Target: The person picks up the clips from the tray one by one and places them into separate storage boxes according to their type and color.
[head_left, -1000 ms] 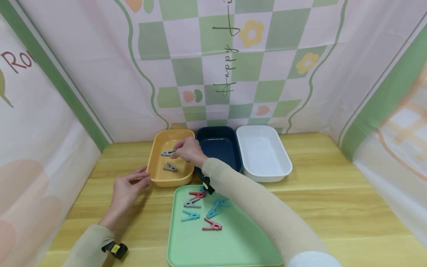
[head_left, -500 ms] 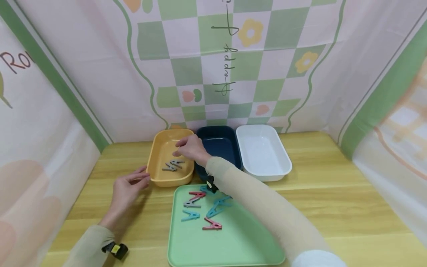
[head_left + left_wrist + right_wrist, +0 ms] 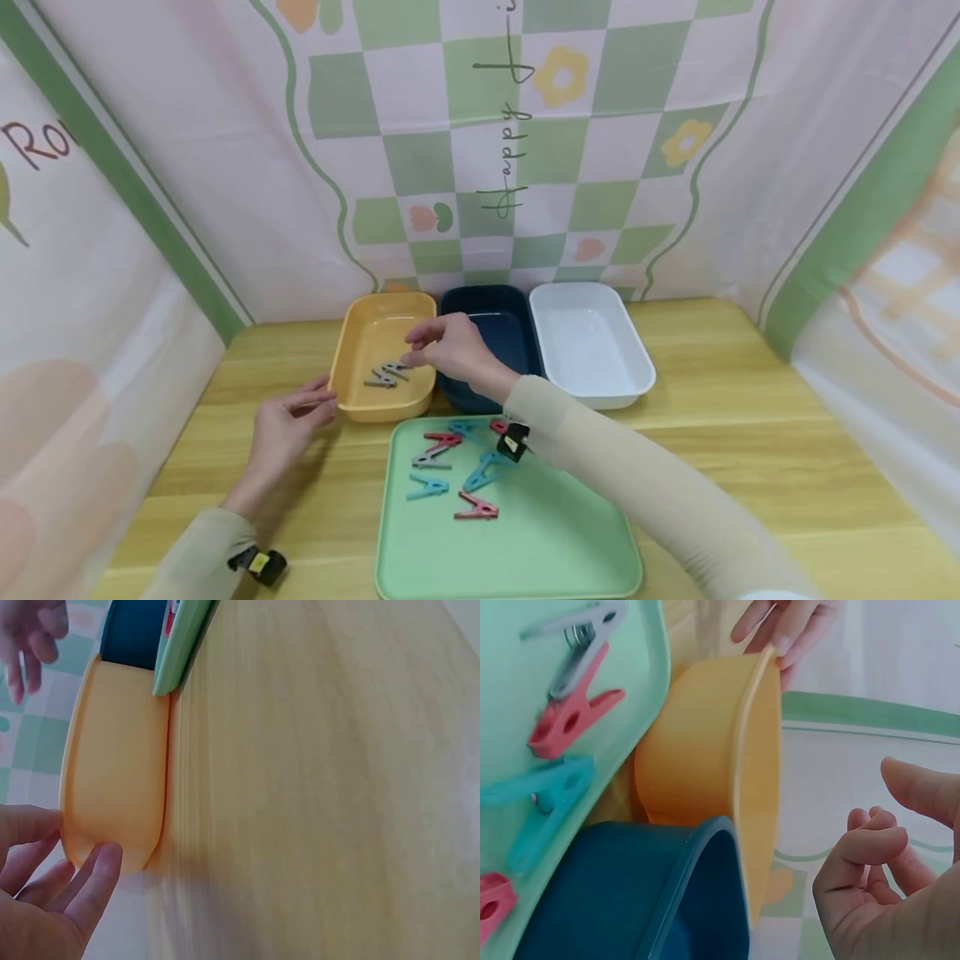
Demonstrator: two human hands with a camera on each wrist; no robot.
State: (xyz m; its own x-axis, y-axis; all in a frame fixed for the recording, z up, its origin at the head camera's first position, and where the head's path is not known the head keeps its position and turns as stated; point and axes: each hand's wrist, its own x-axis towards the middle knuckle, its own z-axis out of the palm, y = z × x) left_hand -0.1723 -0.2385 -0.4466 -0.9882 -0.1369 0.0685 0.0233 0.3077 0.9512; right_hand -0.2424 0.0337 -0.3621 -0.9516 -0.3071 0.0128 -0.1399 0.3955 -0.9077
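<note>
A checked cloth [image 3: 487, 133] hangs behind the far edge of the wooden tabletop [image 3: 765, 467]. Toward the tabletop's near edge lies the green tray [image 3: 525, 558]. Along the far edge stand the white bin [image 3: 600, 401], the navy bin [image 3: 487, 290] and, nearest the left corner, the yellow bin [image 3: 382, 412]. The right hand [image 3: 453, 346] is above the yellow bin's right edge, released, thumb and fingers parted around nothing. The left hand [image 3: 288, 417] rests its fingertips against the yellow bin's near left corner, unclenched. Two grey clips [image 3: 381, 379] lie close together in the yellow bin's near half. Mostly toward the tray's far left corner lie blue clips [image 3: 428, 487], red clips [image 3: 478, 507] and another grey clip [image 3: 430, 460].
</note>
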